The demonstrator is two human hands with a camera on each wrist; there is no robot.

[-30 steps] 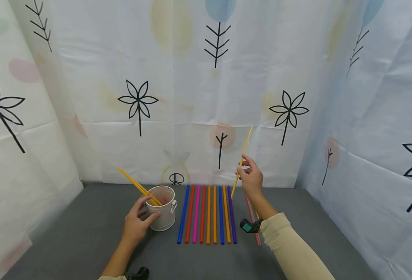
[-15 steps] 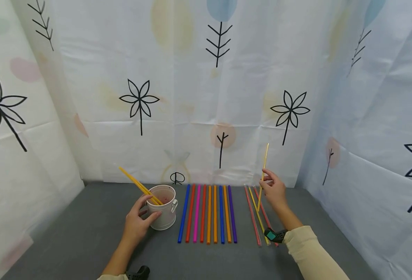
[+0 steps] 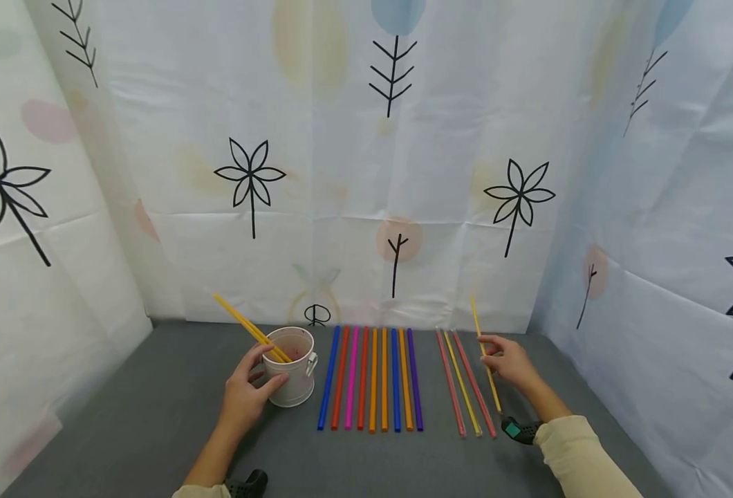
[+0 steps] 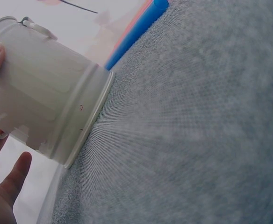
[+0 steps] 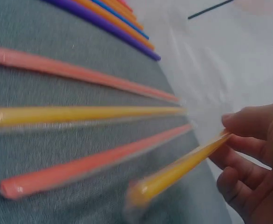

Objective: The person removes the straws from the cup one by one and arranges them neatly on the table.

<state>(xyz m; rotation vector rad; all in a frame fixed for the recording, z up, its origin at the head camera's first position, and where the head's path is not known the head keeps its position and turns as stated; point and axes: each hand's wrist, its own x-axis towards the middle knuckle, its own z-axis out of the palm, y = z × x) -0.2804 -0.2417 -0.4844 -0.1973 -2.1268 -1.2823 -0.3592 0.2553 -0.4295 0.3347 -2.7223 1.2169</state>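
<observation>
My right hand (image 3: 508, 361) pinches a yellow straw (image 3: 489, 377) in a clear wrapper between thumb and fingers. The straw slants just above the table, beside the wrapped straws; the right wrist view shows its near end blurred. Left of it lie a wrapped yellow straw (image 3: 462, 384) and two wrapped red ones, one a red straw (image 5: 94, 161). My left hand (image 3: 245, 391) holds a small white bucket (image 3: 293, 387) standing on the table, thumb against its side and fingers near its rim. Yellow-orange straws (image 3: 245, 324) lean out of the bucket to the left.
A row of bare straws lies between bucket and wrapped straws, from a blue straw (image 3: 328, 380) to a purple straw (image 3: 415, 380), with red, pink and orange among them. The grey table (image 3: 366, 467) ends at a white patterned curtain (image 3: 341, 173) behind and at both sides.
My right hand has moved right and down with the wrapped yellow straw, from beside the purple straw to right of the wrapped ones. The left hand stays at the bucket.
</observation>
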